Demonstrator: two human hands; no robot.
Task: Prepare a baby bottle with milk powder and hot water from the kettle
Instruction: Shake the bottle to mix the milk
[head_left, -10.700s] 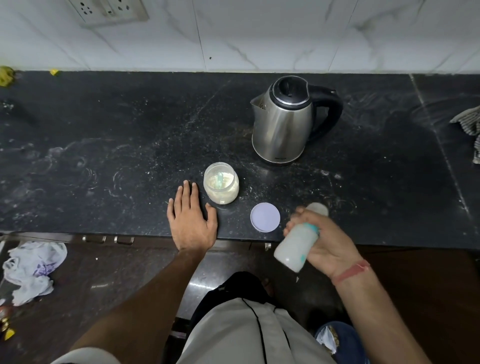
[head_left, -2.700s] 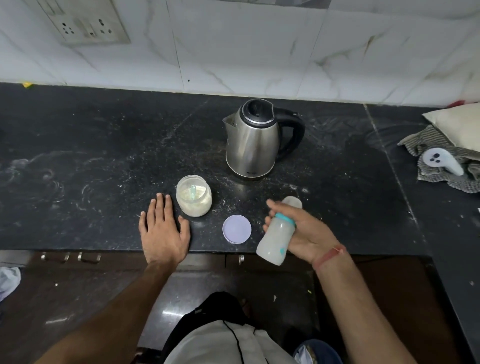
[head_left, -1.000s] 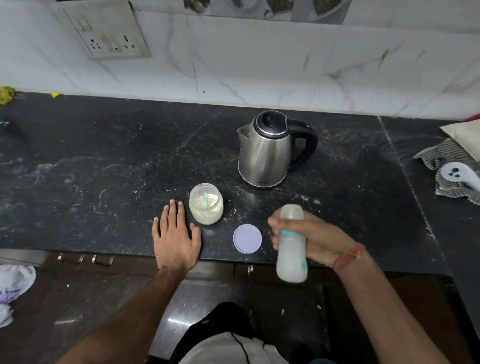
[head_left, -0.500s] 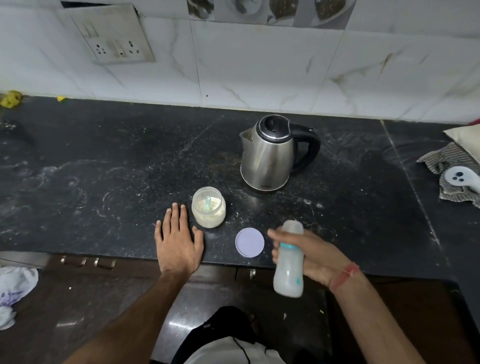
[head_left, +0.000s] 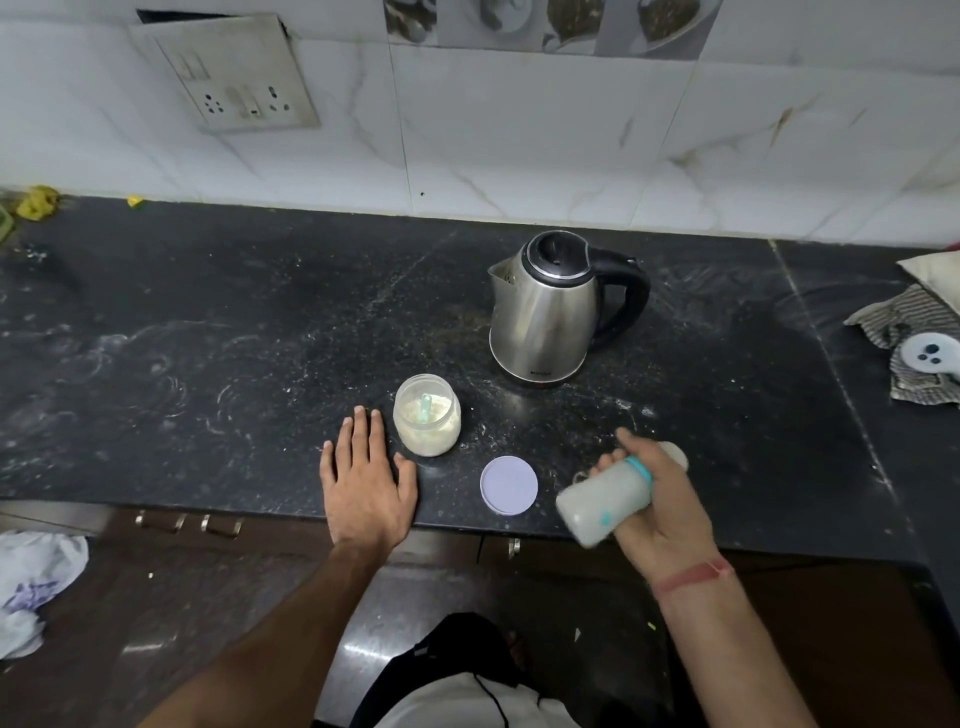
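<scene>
My right hand (head_left: 657, 512) grips a capped baby bottle (head_left: 605, 496) with a teal collar and milky white contents. The bottle is tilted, its base toward the lower left, and blurred, just over the counter's front edge. My left hand (head_left: 366, 480) lies flat and open on the black counter (head_left: 234, 338), beside an open jar of milk powder (head_left: 427, 421) with a teal scoop inside. The jar's lilac lid (head_left: 508, 485) lies flat between my hands. A steel kettle (head_left: 545, 306) with a black handle stands behind them, lid closed.
A striped cloth (head_left: 914, 332) with a white device (head_left: 930, 353) on it lies at the counter's right end. A wall socket plate (head_left: 228, 78) hangs on the white tiles. Yellow scraps (head_left: 36, 200) sit at the far left. White cloth (head_left: 31, 582) lies on the floor.
The bottle was upright half a second ago; it now lies tilted with its base to the lower left, swinging in my right hand. My left hand, jar, lid and kettle stayed put.
</scene>
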